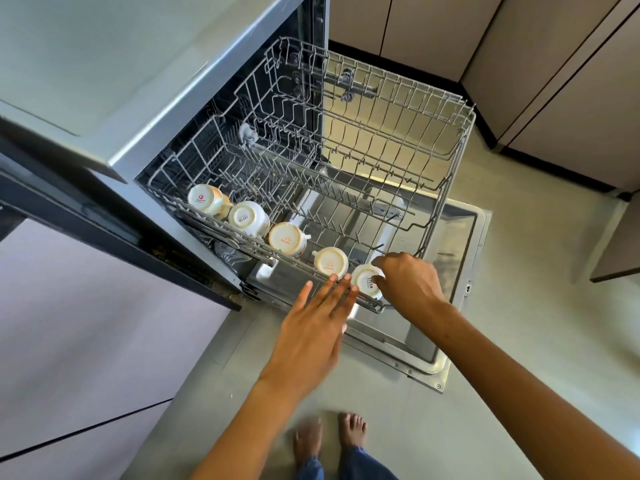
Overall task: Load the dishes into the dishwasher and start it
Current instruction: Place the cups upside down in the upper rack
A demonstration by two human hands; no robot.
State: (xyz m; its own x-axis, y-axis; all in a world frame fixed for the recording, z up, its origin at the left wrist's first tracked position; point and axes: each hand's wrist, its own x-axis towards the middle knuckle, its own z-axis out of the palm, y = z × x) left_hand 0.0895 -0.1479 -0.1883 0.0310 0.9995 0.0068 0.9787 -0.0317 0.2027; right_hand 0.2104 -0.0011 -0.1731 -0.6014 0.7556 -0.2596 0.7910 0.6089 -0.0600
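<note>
The dishwasher's upper wire rack (398, 133) is pulled out over the open door (460, 258). Several white cups sit upside down in a row along its near left edge. My right hand (408, 278) grips the nearest cup (367, 279), marked SISTA, at the rack's front corner. My left hand (311, 327) is flat with straight fingers. Its fingertips touch the rack's front rail beside the neighbouring cup (330, 261). Further along the row stand three more cups (287, 238), (247, 218), (206, 199).
The rest of the rack holds only bare tines. A grey countertop (104, 64) and dark cabinet front lie to the left. Beige cabinets (554, 64) stand at the back right. My bare feet (329, 438) are on the grey floor below.
</note>
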